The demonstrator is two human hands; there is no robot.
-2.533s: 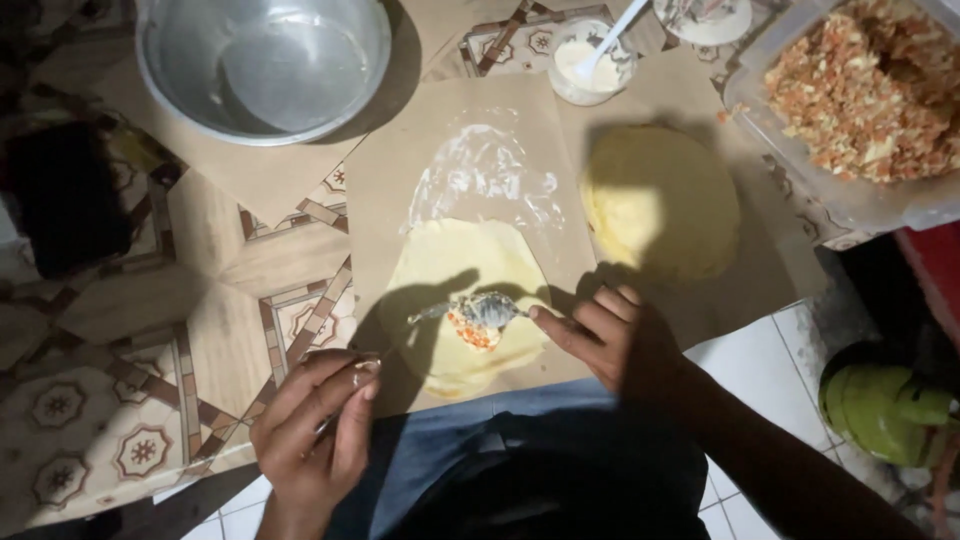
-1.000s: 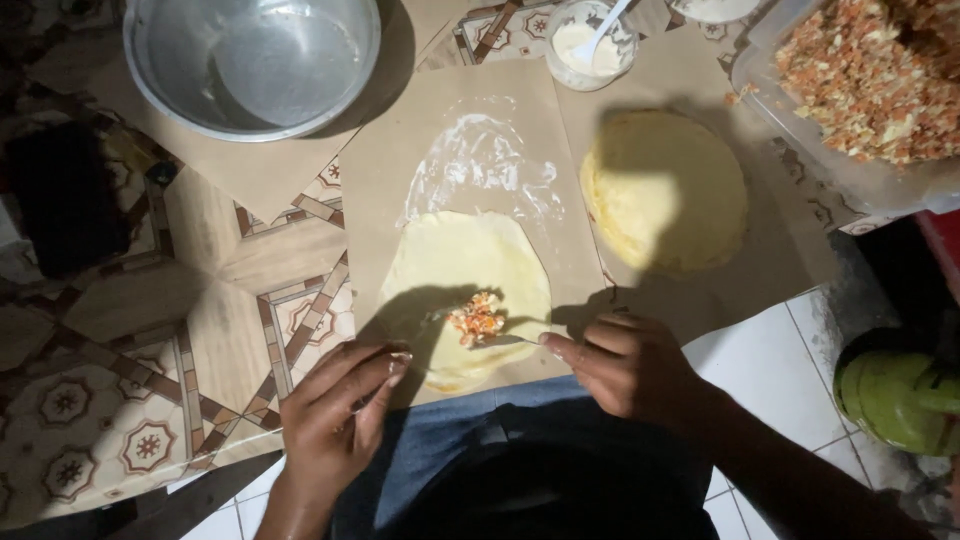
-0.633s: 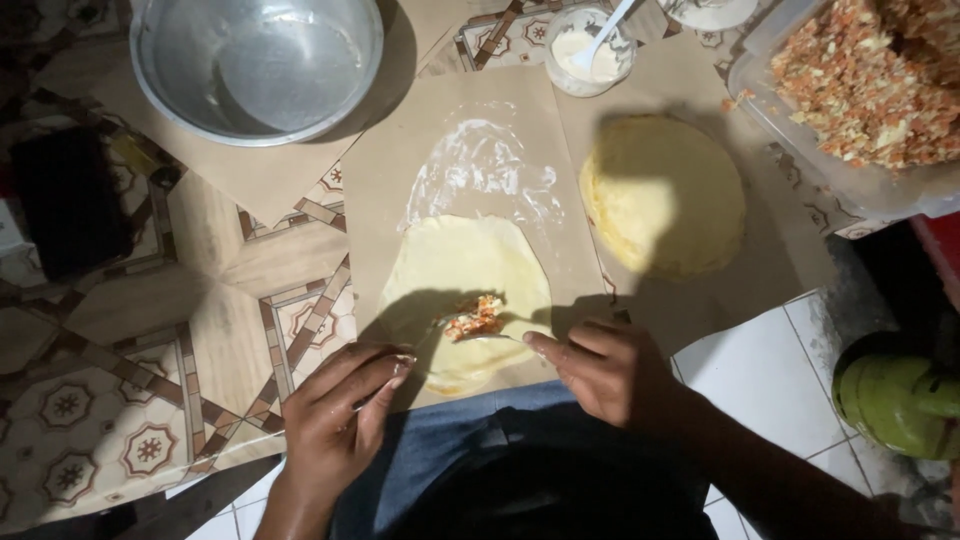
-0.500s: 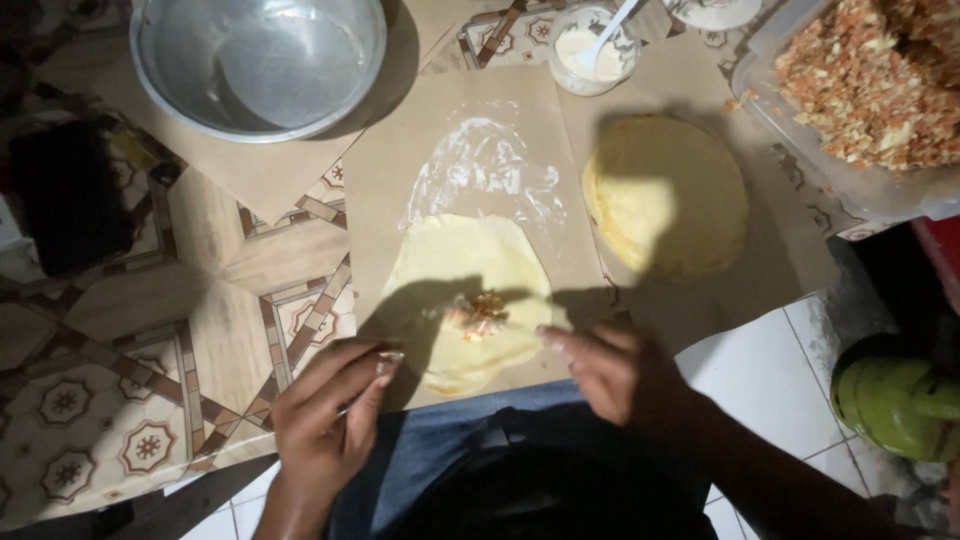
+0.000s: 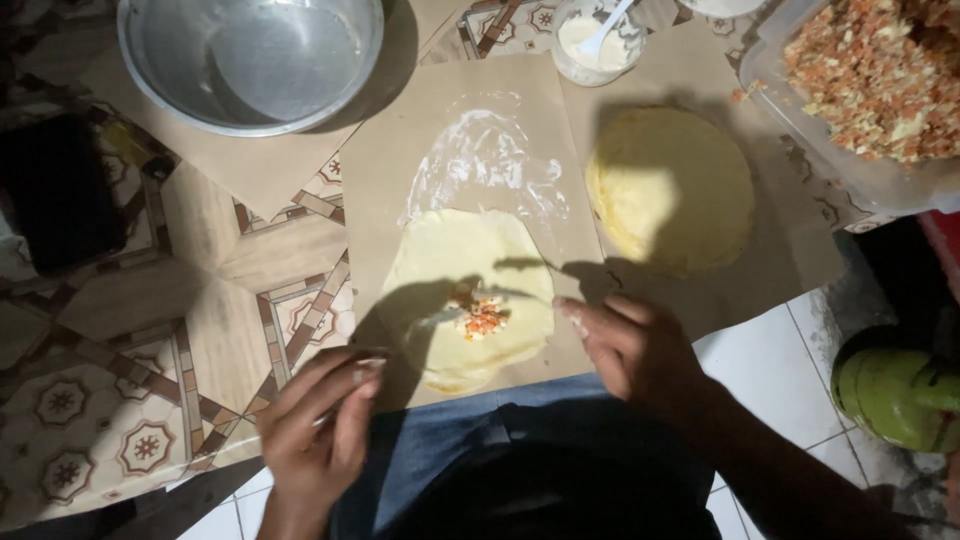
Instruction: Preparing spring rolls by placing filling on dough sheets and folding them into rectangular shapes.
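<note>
Far left I see a dark flat object (image 5: 50,195) lying on the patterned surface (image 5: 90,440), and above it a metal bowl (image 5: 250,60) with a wet sheen inside.

My left hand (image 5: 315,430) sits low at the near edge, just beside the lower left rim of the open wrapper. Its fingers (image 5: 350,385) are loosely curled with pale paste on the tips. A thin pale line runs across them, but I cannot tell whether it is a tool or a smear, so I read the grip as slack and closed on nothing I can name.

The pale round wrapper (image 5: 465,270) lies flat on a sheet of brown paper (image 5: 375,160), in front of my lap. A small heap of orange and white filling (image 5: 482,318) sits on its lower middle, partly in the shadow of my hands. Above the wrapper the paper carries a white floury smear (image 5: 490,165).

My right hand (image 5: 635,350) rests at the wrapper's right edge, fingers apart and pointing left toward the filling, gripping nothing; white paste shows on the index tip.

Farther right are a small cup of white paste (image 5: 595,45) with a spoon in it, a stack of wrappers (image 5: 670,190), a clear tub of chopped filling (image 5: 870,80), and a green round object (image 5: 895,395) on the white tiled floor.
</note>
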